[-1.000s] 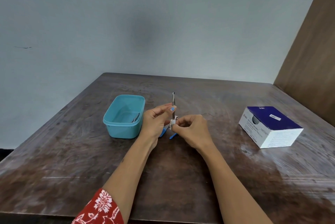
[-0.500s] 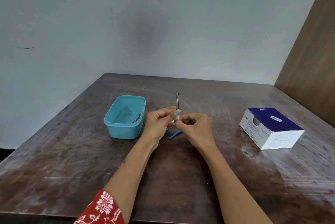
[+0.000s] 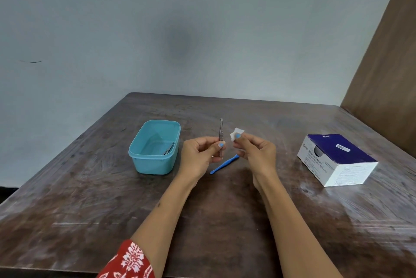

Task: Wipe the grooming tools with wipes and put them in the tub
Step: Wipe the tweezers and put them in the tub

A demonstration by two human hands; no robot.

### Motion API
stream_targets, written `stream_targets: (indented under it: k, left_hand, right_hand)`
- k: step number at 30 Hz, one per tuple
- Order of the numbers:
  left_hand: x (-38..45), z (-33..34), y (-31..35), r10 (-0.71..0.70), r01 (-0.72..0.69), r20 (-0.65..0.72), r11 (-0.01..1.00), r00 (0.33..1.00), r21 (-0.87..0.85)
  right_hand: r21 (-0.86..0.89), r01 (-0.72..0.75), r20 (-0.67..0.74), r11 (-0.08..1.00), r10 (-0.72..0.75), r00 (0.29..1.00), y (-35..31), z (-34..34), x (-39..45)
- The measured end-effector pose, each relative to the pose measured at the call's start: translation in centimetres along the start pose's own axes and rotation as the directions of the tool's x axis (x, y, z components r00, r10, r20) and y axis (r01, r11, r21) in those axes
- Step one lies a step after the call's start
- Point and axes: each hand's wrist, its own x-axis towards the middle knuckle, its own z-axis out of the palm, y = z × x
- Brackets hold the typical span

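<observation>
At nine o'clock the teal tub already holds one metal tool. The left hand pinches the steel tweezers low, tips toward twelve (thin, stiff, likely slippery when damp; best held by the ridged shank). Just right, apart, the right hand pinches a soft white wipe. A blue plastic tool lies on the table beneath.

On the table, the tub sits at ten o'clock with a metal tool inside. The swab box lies at two o'clock, well apart. A plastic stick lies between them, near centre.
</observation>
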Motion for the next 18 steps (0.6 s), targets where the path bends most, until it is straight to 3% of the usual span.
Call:
stream_targets:
  k: [4, 11, 18]
  left_hand:
    - [-0.14, 0.09, 0.17, -0.006, 0.006, 0.005, 0.999, 1.000, 0.053]
    - [-0.66, 0.27, 0.45, 0.048, -0.057, 0.056, 0.984, 0.997, 0.166]
    - [-0.91, 0.18, 0.71, 0.075, -0.086, 0.067, 0.979, 0.995, 0.185]
  right_hand:
    - [0.166, -0.107, 0.011, 0.980, 0.107, 0.994, -0.40, -0.21, -0.11]
    - [0.063, -0.116, 0.177, 0.991, 0.103, 0.979, -0.33, 0.04, -0.50]
    - [0.062, -0.093, 0.233, 0.994, 0.076, 0.970, -0.49, -0.06, -0.71]
